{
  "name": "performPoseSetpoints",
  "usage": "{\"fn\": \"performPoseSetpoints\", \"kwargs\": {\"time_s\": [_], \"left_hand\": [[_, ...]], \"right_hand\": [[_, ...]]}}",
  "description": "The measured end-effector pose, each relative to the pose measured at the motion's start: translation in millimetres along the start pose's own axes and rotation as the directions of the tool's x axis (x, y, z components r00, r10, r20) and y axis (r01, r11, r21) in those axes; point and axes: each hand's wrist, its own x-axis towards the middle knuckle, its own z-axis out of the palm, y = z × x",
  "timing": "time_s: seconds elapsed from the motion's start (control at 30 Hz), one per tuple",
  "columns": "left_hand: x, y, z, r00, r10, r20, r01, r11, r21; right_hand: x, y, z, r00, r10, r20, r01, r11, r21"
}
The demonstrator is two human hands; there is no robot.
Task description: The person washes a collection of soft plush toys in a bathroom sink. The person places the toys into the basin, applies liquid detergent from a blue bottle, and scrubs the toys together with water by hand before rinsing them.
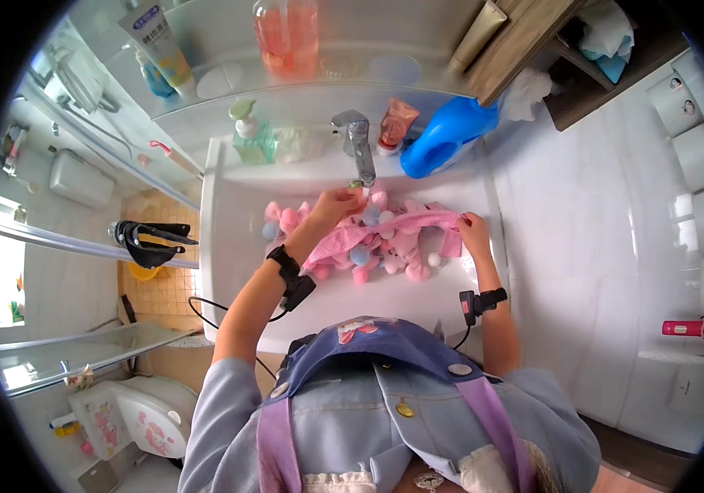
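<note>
A pink striped cloth strip point(417, 220) stretches across a heap of soft pink pieces with pink, blue and white pom-poms point(402, 246) in the white sink point(233, 238). Fingers closed, my right hand point(474, 233) grips the strip's right end, where a short piece hangs down. My left hand point(340, 203) is just beneath the tap point(357, 148), above the heap, with its fingers pinched together. Something small, greenish and white, shows at those fingertips, too small to name. Whether the strip's left part touches my left hand is hidden by my wrist.
Behind the sink stand a green pump bottle point(254, 140), a pink tube point(397, 123) and a blue jug-like bottle point(450, 135). A shelf above holds a pink clear bottle point(286, 37) and tubes. A black cable point(212, 308) runs from my left wrist strap.
</note>
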Motion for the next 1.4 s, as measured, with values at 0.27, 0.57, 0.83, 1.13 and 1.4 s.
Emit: {"fn": "performPoseSetpoints", "kwargs": {"time_s": [0.27,0.57,0.83,1.13,1.4], "left_hand": [[9.1,2.3,4.8,0.996,-0.037,-0.082,0.032,0.997,-0.067],[21.5,11.9,-5.2,0.985,0.165,-0.045,-0.142,0.934,0.328],[0.7,-8.6,-15.6,0.973,0.225,0.050,-0.202,0.727,0.656],[-72.0,-22.5,0.7,0.749,0.596,0.288,-0.389,0.045,0.920],[-56.3,3.0,-34.2,0.866,0.493,-0.078,-0.369,0.738,0.565]], "right_hand": [[-46.0,54.3,7.6,0.997,0.070,-0.032,-0.067,0.993,0.096],[-54.0,52.7,1.4,0.989,0.103,0.102,-0.107,0.994,0.038],[-52.6,-38.2,-1.4,0.954,-0.258,0.155,0.286,0.937,-0.199],[57.5,-119.5,66.4,0.979,-0.141,-0.148,0.202,0.569,0.797],[54.2,-130.7,41.0,0.949,0.076,-0.307,0.212,0.567,0.796]]}}
